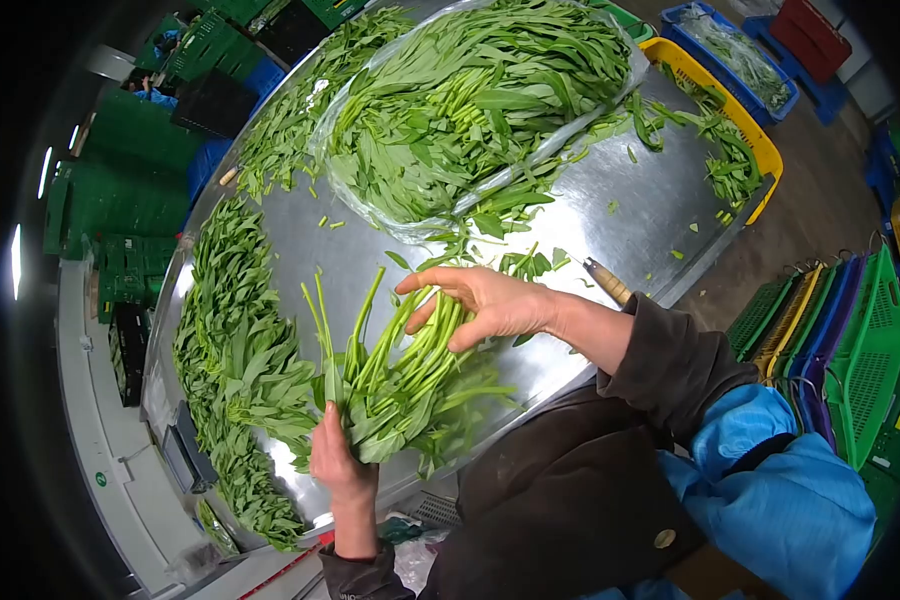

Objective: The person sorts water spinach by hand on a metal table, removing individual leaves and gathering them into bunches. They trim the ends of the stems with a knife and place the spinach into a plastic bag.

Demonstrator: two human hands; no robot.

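Observation:
A loose bunch of leafy green stems point(405, 370) is held above the metal table point(610, 200). My left hand point(340, 455) grips its leafy side from below, fingers wrapped round the leaves. Over the cut stem ends, my right hand point(485, 305) is curved with thumb and fingers apart, touching or just above the stems; whether it grips any is unclear. Right of that hand lies a knife point(608, 282) with a wooden handle. Long rows of greens point(235, 350) lie along the table's left side. A clear plastic bag point(370, 215) holds a large heap of greens point(450, 110).
At the table's far right edge sits a yellow crate point(767, 165) with leaves by it. Blue crates point(735, 60) stand beyond. Colourful stacked crates point(840, 340) are at the right, green crates point(130, 170) at the left. Cut stem bits are scattered over the metal.

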